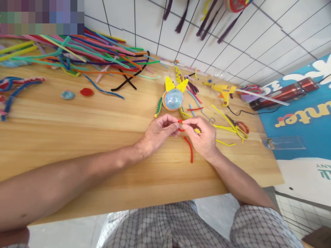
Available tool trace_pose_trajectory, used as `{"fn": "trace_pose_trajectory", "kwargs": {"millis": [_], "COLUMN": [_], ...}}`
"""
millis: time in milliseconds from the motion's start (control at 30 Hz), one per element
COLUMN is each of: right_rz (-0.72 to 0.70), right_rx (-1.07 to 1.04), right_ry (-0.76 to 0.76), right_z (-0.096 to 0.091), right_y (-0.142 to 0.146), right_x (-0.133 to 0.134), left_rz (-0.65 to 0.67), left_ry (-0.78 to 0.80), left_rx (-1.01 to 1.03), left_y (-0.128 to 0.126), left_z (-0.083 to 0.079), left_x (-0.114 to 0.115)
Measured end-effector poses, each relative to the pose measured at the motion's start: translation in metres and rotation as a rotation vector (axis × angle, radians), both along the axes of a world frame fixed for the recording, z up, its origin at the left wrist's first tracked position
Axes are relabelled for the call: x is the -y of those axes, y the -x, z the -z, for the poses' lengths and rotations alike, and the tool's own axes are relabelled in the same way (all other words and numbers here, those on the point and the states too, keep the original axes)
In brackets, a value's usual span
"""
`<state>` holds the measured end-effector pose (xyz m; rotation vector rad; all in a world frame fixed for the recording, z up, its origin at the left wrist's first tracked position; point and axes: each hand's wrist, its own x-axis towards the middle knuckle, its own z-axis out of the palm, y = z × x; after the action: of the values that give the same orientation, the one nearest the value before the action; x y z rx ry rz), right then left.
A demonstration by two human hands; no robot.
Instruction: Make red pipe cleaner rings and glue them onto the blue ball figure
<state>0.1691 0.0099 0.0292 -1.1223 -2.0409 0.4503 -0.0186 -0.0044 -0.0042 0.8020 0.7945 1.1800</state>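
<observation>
My left hand (159, 132) and my right hand (203, 135) meet above the wooden table (77, 137), both pinched on one red pipe cleaner (190, 148). Its top end is curled between my fingertips and its free end trails down toward me. Just beyond my hands lies a clear blue ball (173, 99) ringed in orange with two yellow pipe-cleaner ears.
A heap of coloured pipe cleaners (77, 55) covers the far left. A yellow glue gun (222, 91), red-handled scissors (240, 126) and loose yellow pipe cleaners (224, 125) lie to the right. Small blue and red coils (77, 93) sit at mid left. The table edge runs close to my lap.
</observation>
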Motion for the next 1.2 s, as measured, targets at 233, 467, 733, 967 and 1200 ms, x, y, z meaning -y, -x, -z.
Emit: {"fn": "trace_pose_trajectory", "kwargs": {"millis": [233, 467, 733, 967, 1200], "right_rz": [-0.023, 0.028, 0.025, 0.039, -0.007], "right_rx": [0.019, 0.003, -0.021, -0.190, -0.273], "right_ry": [-0.041, -0.004, 0.020, 0.262, 0.471], "right_z": [-0.0009, 0.0014, 0.0015, 0.0060, 0.0014], "right_y": [0.0019, 0.0011, 0.0012, -0.0003, -0.0026], "right_x": [0.0005, 0.0000, 0.0009, -0.0014, -0.0049], "left_rz": [0.008, 0.007, 0.013, 0.018, 0.028], "left_ry": [-0.012, -0.018, -0.029, -0.062, -0.100], "left_rx": [-0.004, -0.026, -0.018, -0.030, -0.087], "left_y": [0.0001, 0.0002, 0.0006, -0.0002, 0.0012], "left_z": [0.0003, 0.0005, 0.0011, 0.0020, 0.0048], "left_x": [0.0003, 0.0005, 0.0004, 0.0005, 0.0029]}}
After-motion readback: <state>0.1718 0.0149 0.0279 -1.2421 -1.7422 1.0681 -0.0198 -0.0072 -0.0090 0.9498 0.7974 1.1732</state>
